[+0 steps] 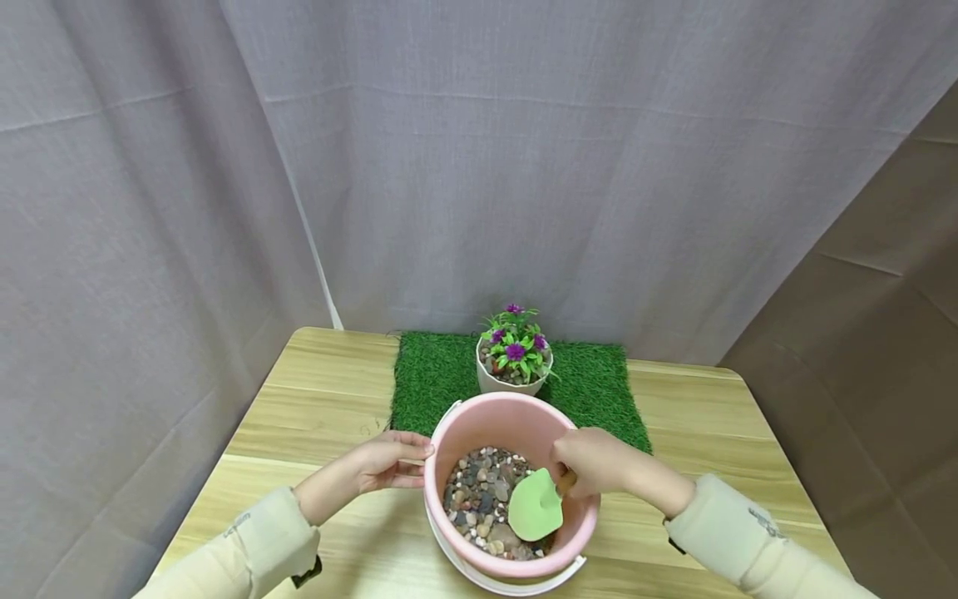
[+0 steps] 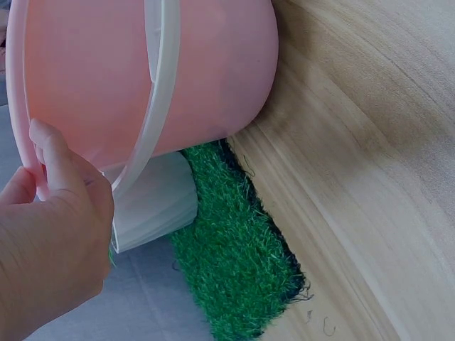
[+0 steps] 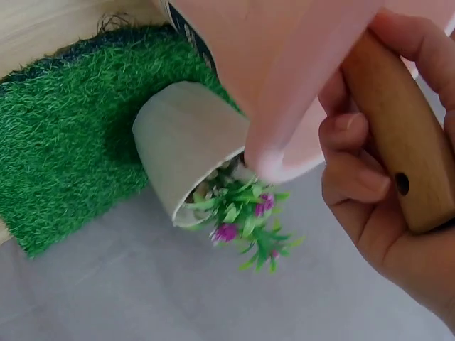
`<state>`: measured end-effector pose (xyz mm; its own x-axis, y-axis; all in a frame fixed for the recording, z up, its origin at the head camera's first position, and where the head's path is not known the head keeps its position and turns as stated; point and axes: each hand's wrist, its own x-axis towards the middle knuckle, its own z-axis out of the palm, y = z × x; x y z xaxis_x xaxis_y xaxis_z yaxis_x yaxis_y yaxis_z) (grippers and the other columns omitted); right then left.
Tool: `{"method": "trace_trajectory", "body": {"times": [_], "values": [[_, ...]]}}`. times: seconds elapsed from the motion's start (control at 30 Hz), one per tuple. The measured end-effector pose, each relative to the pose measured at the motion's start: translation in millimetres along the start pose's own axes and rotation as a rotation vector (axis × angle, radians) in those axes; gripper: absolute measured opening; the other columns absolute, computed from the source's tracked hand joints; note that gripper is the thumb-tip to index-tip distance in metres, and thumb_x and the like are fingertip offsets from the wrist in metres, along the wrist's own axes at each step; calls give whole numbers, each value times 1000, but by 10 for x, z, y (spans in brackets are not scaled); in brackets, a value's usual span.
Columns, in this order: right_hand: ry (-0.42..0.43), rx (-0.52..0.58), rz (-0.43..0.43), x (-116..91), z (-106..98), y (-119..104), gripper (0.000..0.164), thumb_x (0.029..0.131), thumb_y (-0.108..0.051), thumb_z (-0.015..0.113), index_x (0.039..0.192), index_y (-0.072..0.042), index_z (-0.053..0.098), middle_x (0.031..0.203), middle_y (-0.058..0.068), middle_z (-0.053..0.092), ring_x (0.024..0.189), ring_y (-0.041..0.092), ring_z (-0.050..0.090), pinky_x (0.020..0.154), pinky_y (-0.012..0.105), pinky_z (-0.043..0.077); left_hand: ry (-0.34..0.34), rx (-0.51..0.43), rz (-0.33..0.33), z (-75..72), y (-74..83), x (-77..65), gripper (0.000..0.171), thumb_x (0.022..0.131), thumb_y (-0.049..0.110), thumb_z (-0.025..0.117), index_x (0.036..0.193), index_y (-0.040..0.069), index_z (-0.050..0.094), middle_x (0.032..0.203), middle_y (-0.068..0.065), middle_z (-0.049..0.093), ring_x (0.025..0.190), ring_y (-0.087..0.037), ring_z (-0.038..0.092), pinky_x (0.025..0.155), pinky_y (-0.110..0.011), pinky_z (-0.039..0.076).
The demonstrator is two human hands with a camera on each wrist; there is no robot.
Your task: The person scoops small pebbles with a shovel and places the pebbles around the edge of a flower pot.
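A pink bucket [image 1: 503, 408] with a white handle [image 1: 516, 588] stands at the front of the table, pebbles [image 1: 482, 487] covering its bottom. My left hand [image 1: 394, 460] grips the bucket's left rim; in the left wrist view the thumb and fingers [image 2: 53, 153] pinch that rim. My right hand [image 1: 595, 462] reaches in over the right side and holds a small trowel with a light green blade [image 1: 535, 506]. Its wooden grip [image 3: 402, 128] lies within the curled fingers in the right wrist view. The green blade is inside the bucket, over the pebbles.
Behind the bucket, a white flowerpot [image 1: 509, 384] with purple flowers and pebbles stands on a green grass mat [image 1: 434, 374]. The wooden table [image 1: 322, 391] extends to both sides. Grey curtains [image 1: 479, 208] hang behind and at the left, with a brown cloth [image 1: 861, 333] at the right.
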<state>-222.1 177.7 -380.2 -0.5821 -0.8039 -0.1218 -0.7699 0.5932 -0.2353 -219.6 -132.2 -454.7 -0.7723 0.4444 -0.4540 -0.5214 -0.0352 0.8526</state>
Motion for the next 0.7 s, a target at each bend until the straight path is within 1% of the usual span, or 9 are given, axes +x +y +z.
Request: {"method": "trace_trajectory", "body": {"times": [0.1,0.23,0.33,0.4,0.53,0.63,0.7], "values": [[33,-57,-29,25,65,-29,27,60,3,71,56,-14,50,52,-12,43,51,-3,33,46,10,33,2,5,1,0,-6,4,25,92,5,54,114,-5,53,79,-1,61,71,-7,62,75,-23,63],[70,-145,-56,112,205,-21,27,60,2,72,58,-14,50,54,-9,47,51,1,36,46,11,37,6,7,3,10,-11,11,27,92,6,54,116,-6,53,79,0,61,71,-7,62,75,-23,62],[78,-182,-91,196,341,2,25,63,0,72,59,-15,52,55,-9,49,52,3,40,49,13,42,11,5,1,34,-21,21,27,92,6,55,116,-6,53,79,0,62,71,-7,62,75,-23,62],[80,-184,-115,235,422,34,25,65,-3,74,60,-16,53,57,-10,50,53,3,43,53,13,45,9,5,-1,57,-27,30,28,92,6,55,117,-6,53,79,0,62,71,-7,62,75,-23,62],[100,-224,-189,253,514,150,22,66,-4,74,64,-16,56,63,-8,54,58,5,48,54,13,47,2,19,6,84,-14,37,32,91,6,55,120,-8,50,79,0,61,70,-6,62,75,-24,63],[137,-334,-269,265,552,205,18,70,-7,73,68,-16,58,69,-7,57,63,7,52,54,12,47,5,20,9,54,-1,24,31,91,6,55,119,-7,51,78,0,61,70,-7,62,74,-24,63],[155,-379,-302,284,558,210,17,73,-9,72,68,-16,58,70,-7,57,65,7,52,53,11,46,9,16,9,18,3,15,28,90,6,56,116,-6,53,78,0,61,70,-7,62,74,-24,63]]}}
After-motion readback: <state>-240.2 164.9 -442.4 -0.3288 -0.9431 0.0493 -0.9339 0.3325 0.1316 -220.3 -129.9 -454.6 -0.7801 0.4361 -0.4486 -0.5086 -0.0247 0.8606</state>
